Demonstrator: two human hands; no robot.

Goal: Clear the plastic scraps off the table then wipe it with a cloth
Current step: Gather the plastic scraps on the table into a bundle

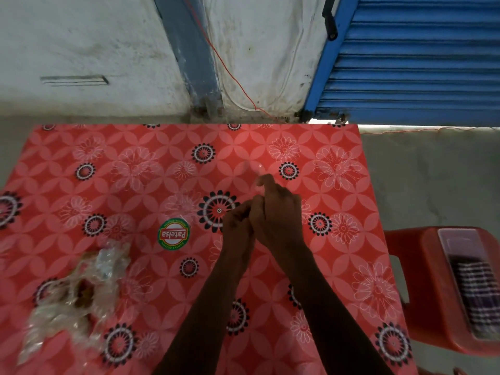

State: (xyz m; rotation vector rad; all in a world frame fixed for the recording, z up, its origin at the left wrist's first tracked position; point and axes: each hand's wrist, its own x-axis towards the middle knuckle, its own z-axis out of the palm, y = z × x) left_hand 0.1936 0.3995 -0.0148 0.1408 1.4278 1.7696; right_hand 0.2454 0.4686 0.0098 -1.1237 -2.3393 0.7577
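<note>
Both forearms reach in from the near edge of the table (338,239), and the hands meet just past its round Patelsa sticker (173,234). Right hand (276,212) has its fingers curled shut, seemingly pinching a small clear bit at the fingertips, though blur keeps me from being sure; left hand (239,226) is cupped closed against it, and whether it holds anything I cannot tell. Most of the plastic scraps (78,290) lie in a crumpled clear heap nearer than the sticker and to its left, close to the table's left edge. They look feather-light, soft and crinkly, likely to slip and spring open, so I judge gathering the heap from its outer edges inward and bunching it in a fist would work best. Off to the right of the sticker, beyond the table, a red plastic stool (422,293) carries a checked cloth (476,290), probably meant for the wipe.
</note>
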